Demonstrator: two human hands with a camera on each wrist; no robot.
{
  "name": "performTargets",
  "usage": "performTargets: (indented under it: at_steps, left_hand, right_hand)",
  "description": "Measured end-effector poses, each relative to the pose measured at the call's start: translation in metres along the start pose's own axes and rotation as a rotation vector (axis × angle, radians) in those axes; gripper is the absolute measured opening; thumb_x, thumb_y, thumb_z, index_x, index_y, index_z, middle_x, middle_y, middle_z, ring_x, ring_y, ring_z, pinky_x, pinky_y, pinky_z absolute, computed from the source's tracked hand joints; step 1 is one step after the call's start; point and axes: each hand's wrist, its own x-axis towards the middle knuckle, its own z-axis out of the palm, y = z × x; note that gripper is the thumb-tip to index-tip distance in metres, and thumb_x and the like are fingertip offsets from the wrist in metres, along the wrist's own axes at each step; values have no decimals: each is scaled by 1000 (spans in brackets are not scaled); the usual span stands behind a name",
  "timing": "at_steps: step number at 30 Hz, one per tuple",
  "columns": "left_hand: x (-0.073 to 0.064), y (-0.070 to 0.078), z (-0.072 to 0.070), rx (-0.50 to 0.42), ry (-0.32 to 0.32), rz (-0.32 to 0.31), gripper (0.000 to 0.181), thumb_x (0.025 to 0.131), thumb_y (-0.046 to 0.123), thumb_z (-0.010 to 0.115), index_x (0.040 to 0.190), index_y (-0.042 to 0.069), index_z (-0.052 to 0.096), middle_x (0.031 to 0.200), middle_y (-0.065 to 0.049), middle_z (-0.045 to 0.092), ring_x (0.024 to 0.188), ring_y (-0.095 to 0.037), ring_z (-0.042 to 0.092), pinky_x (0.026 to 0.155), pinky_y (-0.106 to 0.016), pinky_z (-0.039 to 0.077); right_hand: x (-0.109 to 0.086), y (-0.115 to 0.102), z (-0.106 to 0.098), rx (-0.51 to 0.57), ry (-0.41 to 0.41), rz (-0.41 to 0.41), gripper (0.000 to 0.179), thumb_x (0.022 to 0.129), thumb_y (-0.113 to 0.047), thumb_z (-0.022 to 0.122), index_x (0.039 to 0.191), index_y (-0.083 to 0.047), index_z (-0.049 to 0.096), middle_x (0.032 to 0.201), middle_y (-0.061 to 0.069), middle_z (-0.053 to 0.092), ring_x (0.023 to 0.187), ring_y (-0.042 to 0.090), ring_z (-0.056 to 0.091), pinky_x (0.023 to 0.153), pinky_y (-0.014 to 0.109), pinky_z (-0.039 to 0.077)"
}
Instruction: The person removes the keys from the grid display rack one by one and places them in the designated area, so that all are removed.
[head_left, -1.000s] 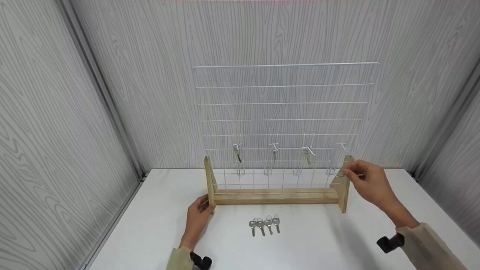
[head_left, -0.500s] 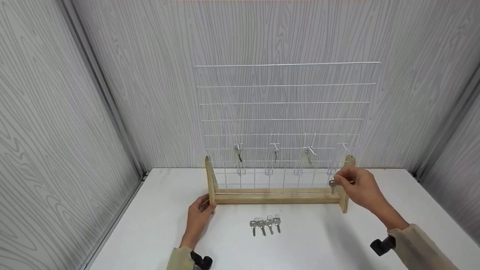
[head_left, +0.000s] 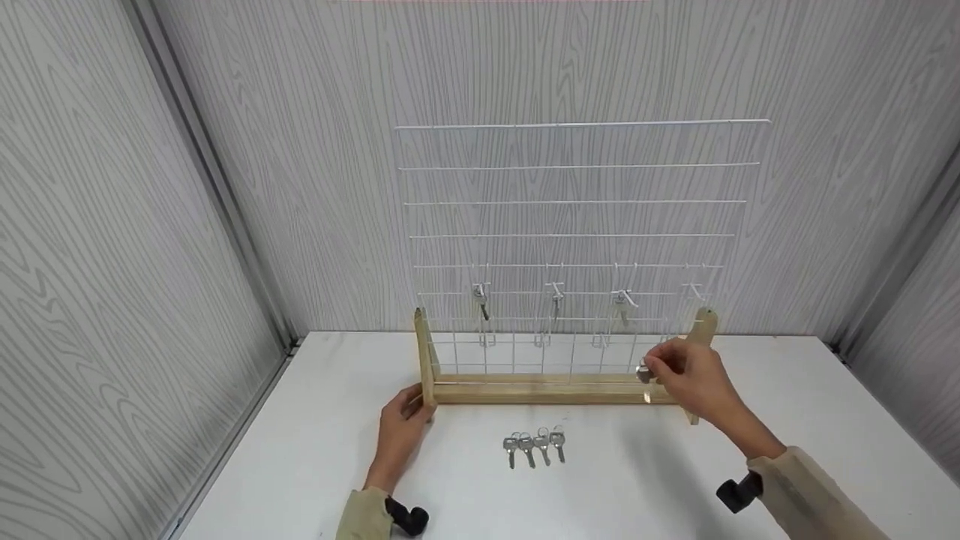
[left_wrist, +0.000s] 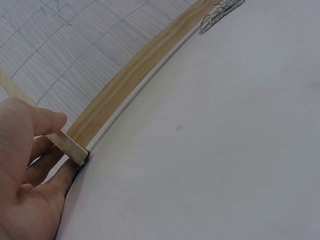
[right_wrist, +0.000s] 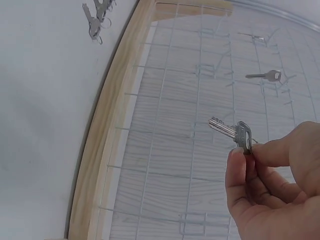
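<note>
My right hand (head_left: 694,379) pinches a silver key (right_wrist: 242,137) between thumb and fingers, in front of the lower right of a white wire grid rack (head_left: 582,124). In the right wrist view the key's toothed blade points away from the fingertips. My left hand (head_left: 400,435) grips the rack's left wooden end piece (left_wrist: 70,147), thumb on one side and fingers on the other. Three hooks on the grid each carry a key, such as the left key (head_left: 481,298). A fourth position at far right shows a bare hook (head_left: 695,291).
Several keys (head_left: 534,448) with small rings lie in a row on the white table (head_left: 600,495), in front of the rack's wooden base bar (head_left: 540,394). Wood-grain panels (head_left: 225,150) stand behind and at both sides.
My right hand has moved left and slightly down from the rack's right end piece, bringing the key along. My left hand stays on the left end piece. The head view has shifted slightly.
</note>
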Motion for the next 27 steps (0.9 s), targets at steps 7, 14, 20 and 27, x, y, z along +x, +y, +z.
performTargets:
  at_steps: [7,14,20,27]
  left_hand:
    - [0,0,3,-14,-8,0,48,106,13,66,151,0,56,154,-24,57,144,-41,56,109,-41,57]
    - [1,0,3,-5,1,5,47,105,12,67,149,0,57,153,-24,58,142,-41,58,107,-39,59]
    - [2,0,3,-6,4,0,48,105,10,67,150,-2,56,153,-25,57,142,-41,58,105,-38,60]
    - [1,0,1,-8,3,-5,48,106,10,66,150,-2,55,155,-25,55,143,-41,57,108,-39,58]
  right_hand:
    - [2,3,17,79,-40,16,7,101,1,70,99,5,75,90,15,77,77,15,72,65,17,57]
    - [2,7,37,86,-56,46,6,99,1,71,96,4,76,88,13,77,76,15,72,64,18,56]
    - [0,9,53,120,-71,89,8,99,0,71,96,3,77,88,12,78,76,15,74,64,19,58]
    - [-1,11,69,112,-64,112,8,99,-2,73,93,0,78,85,10,78,75,15,74,63,19,56]
